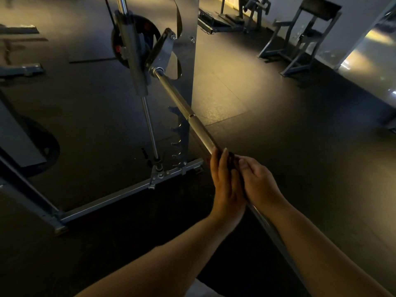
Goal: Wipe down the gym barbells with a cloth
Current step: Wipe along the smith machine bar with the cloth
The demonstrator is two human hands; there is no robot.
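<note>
Mostly dim; the dark floor [278, 146] swallows detail beyond the barbell [182, 103].

Hidden or cut off:
- Rack frame [184, 86] behind the barbell's far end runs out of the top edge; its base rail is cut off at lower left.
- The barbell's near end passes under the right forearm and out at the bottom right corner. Its far end meets a hooked carriage on the rack.
- Cloth [233, 159]: only a dark strip shows on the barbell, squeezed between the two hands. Its size and colour are hard to judge.
- The lower weight plate [50, 146], well left of the barbell, is half covered by a flat pad.

Around:
- A steel stand [304, 39] sits far right of the barbell, with blurred machines beyond it at the top edge.
- The upper weight plate [153, 26] sits behind the carriage at the barbell's far end.
- A guide rod [150, 125] drops just left of the barbell to the base rail.

Hands, mid-barbell, side by side:
- Left hand [225, 187]: fingers straight, laid flat along the barbell's left side, pressing the cloth.
- Right hand [259, 185]: fingers curled round the barbell, thumb on top at the cloth's edge.

Counts: one barbell, one cloth, two hands, two weight plates, one guide rod, one stand.
</note>
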